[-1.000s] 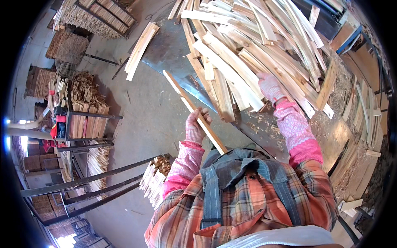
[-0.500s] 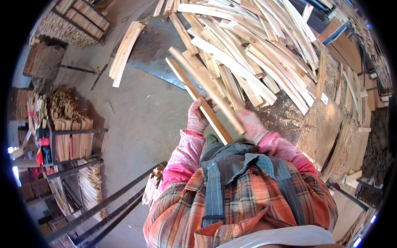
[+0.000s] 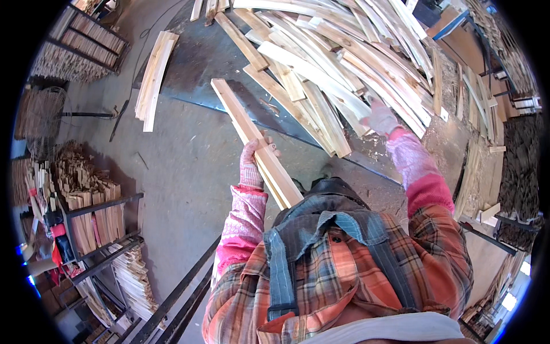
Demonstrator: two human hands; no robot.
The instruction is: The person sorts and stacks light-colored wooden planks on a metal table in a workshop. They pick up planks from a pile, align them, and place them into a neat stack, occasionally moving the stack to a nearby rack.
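Observation:
In my gloved left hand (image 3: pixel 255 160) are at least two long, narrow wooden boards (image 3: pixel 247 129), lying one against the other. They slant from the upper left down toward my waist, and the fingers wrap over their right edge. Farther off to the right, my gloved right hand (image 3: pixel 381 118) reaches over the front of a heap of wooden boards (image 3: pixel 321 51). Its thumb and fingers are apart, beside the near end of a pale board (image 3: pixel 312 71). Whether the fingertips touch that board is unclear.
The heap lies on a dark metal-looking surface (image 3: pixel 195 69). Several boards (image 3: pixel 156 80) sit apart at its left. Racks of stacked wood (image 3: pixel 94 212) stand to the left, near dark metal bars (image 3: pixel 183 286). Wood shavings (image 3: pixel 427 152) lie at the right.
The board that was in my right hand now lies with the one in my left hand. My right hand has moved away and forward to the heap. The view has shifted slightly.

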